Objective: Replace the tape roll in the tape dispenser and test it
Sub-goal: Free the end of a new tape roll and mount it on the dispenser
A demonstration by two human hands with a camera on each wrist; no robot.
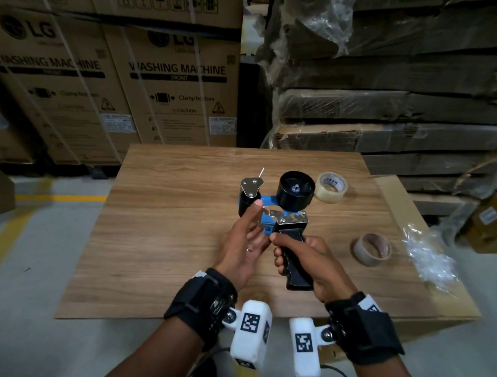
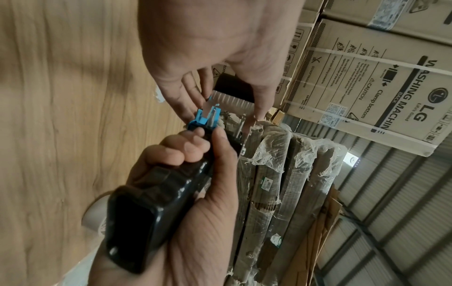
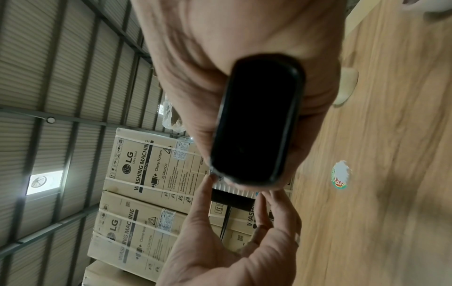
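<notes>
The tape dispenser is held up over the wooden table, and its black hub carries no roll. My right hand grips its black handle, whose butt fills the right wrist view. My left hand reaches to the front of the dispenser. Its thumb and fingers pinch the two sides of the ribbed metal plate next to the blue frame. A clear new tape roll lies on the table behind the dispenser. An empty brown core lies to the right.
Crumpled clear plastic wrap lies at the table's right edge. Stacked washing machine cartons stand behind the table on the left, and wrapped flat cardboard stacks on the right. A round sticker is on the tabletop.
</notes>
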